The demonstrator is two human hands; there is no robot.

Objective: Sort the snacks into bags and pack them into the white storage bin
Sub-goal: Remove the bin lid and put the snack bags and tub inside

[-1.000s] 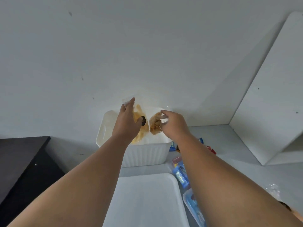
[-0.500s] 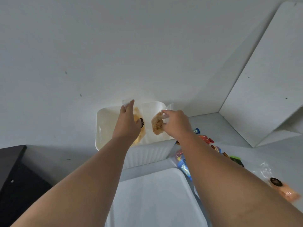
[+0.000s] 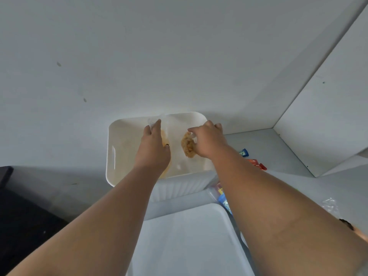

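- Here we see the white storage bin [image 3: 114,156] standing on the grey tabletop [image 3: 278,144] against the wall, its ribbed near side facing us.
- Within its walls are two clear bags: a bag of yellow snacks [image 3: 166,139] on the left and a bag of brown snacks [image 3: 188,146] on the right, apart from each other.
- We cannot tell whether either bag rests on the bin's floor.
- The left hand [image 3: 153,150] grips the yellow bag, fingertips at its top edge and thumb curled against it.
- The right hand [image 3: 208,140] pinches the brown bag at its upper end, fingers curled over the plastic.
- Just right of the bin lie a blue wrapper [image 3: 244,152] and red wrappers [image 3: 256,163].
- Nearer to us, a bag of blue packets [image 3: 222,198] shows beside the right forearm.
- A flat white tray [image 3: 189,240] sits between the forearms, near the bin's front.
- A crumpled clear bag [image 3: 330,206] lies far right.
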